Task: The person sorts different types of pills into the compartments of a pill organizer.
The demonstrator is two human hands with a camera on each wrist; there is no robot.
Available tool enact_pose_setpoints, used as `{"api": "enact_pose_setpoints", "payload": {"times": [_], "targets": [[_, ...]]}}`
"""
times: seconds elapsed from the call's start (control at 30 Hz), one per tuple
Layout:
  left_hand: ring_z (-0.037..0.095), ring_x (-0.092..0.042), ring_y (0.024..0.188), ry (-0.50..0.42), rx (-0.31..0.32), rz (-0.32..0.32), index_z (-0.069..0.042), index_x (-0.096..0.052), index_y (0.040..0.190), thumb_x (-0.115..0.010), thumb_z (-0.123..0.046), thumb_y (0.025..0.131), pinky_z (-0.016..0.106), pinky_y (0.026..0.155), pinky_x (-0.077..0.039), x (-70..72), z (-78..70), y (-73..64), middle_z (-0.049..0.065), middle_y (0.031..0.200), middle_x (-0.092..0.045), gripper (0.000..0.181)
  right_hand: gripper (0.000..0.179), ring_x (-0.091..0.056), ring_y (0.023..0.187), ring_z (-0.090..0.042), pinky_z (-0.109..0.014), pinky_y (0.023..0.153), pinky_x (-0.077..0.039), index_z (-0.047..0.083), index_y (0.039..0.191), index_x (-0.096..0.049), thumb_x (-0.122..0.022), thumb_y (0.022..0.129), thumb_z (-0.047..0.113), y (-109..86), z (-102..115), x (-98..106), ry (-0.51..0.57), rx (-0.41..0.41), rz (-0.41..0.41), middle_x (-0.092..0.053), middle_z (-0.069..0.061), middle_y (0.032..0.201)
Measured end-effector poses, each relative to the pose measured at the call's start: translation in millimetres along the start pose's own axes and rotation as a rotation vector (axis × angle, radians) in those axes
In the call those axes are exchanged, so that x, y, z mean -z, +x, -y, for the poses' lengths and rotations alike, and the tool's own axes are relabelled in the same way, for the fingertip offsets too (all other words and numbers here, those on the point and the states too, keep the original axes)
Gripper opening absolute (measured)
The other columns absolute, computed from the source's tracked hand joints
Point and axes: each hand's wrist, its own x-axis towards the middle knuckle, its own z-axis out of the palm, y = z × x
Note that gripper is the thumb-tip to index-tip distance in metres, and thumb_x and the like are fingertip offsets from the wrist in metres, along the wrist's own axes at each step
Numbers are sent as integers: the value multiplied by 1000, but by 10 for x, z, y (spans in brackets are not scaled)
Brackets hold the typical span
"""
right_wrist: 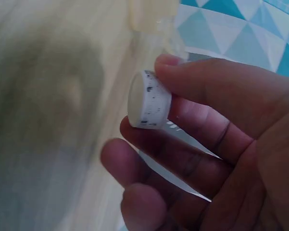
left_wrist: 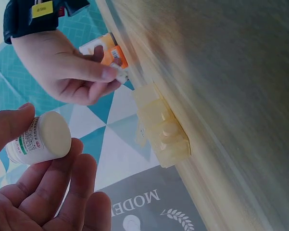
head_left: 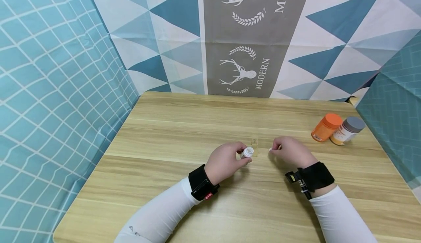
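Observation:
A small white pill bottle (head_left: 247,152) is held between the thumb and fingers of my left hand (head_left: 225,162). Its label (left_wrist: 30,137) and white base show in the left wrist view, while its mouth faces up in the head view. My right hand (head_left: 292,151) pinches a white ribbed bottle cap (right_wrist: 150,99) with dark specks on its side, between thumb and fingertips. Between the two hands on the table lies a see-through yellowish pill box (left_wrist: 163,127) with rounded pills visible inside.
An orange jar (head_left: 326,127) and a white jar with a grey lid (head_left: 347,131) stand side by side at the table's right. Behind the wooden table (head_left: 158,126) hangs a patterned cloth (head_left: 243,34), and a blue tiled cloth (head_left: 59,71) lines the left side.

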Motion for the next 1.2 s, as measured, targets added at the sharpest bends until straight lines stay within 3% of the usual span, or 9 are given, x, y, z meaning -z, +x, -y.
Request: {"api": "enact_pose_setpoints", "payload": {"times": [0.33, 0.57, 0.83, 1.0, 1.1, 1.2], "targets": [[8, -63, 86, -15, -5, -18, -22, -71, 106, -73, -39, 90, 20, 69, -47, 23, -6, 1, -14, 91, -66, 23, 20, -47, 64, -15, -31, 59, -37, 16, 72, -61, -73, 88, 18, 47, -57, -87, -38, -32, 44, -54, 2, 70], [5, -62, 85, -36, 3, -36, -22, -71, 109, -73, -40, 90, 19, 68, -46, 35, -11, -6, -16, 92, -66, 26, 13, -50, 68, -16, -33, 62, -40, 15, 81, -63, -74, 87, 19, 63, -67, -98, -60, -49, 44, -57, 1, 76], [1, -60, 83, -46, 15, -59, -23, -70, 109, -72, -41, 90, 18, 66, -46, 20, 6, -20, -17, 93, -66, 26, 13, -52, 70, -18, -33, 62, -41, 13, 89, -62, -70, 91, 23, 42, -92, -75, -15, -87, 61, -61, -1, 83], [6, -63, 88, -50, 21, -67, -23, -69, 108, -73, -42, 89, 18, 67, -46, 28, 17, -21, -15, 99, -66, 27, 20, -61, 90, -25, -40, 73, -50, 6, 107, -62, -65, 96, 22, 6, 4, 2, 109, -54, -22, -65, -11, 105], [10, -64, 90, -55, 21, -71, -23, -69, 107, -73, -42, 89, 19, 68, -47, 33, 27, -16, -13, 101, -65, 27, 28, -61, 108, -31, -47, 84, -52, 4, 119, -59, -63, 98, 22, -22, 164, 21, 273, 27, -60, -61, -16, 120], [13, -64, 92, -68, 18, -74, -22, -70, 108, -73, -42, 89, 20, 70, -47, 35, 42, -12, -13, 101, -65, 28, 34, -61, 114, -31, -45, 90, -52, 6, 126, -54, -64, 98, 25, -65, 338, -6, 444, 107, -36, -58, -16, 127]]}}
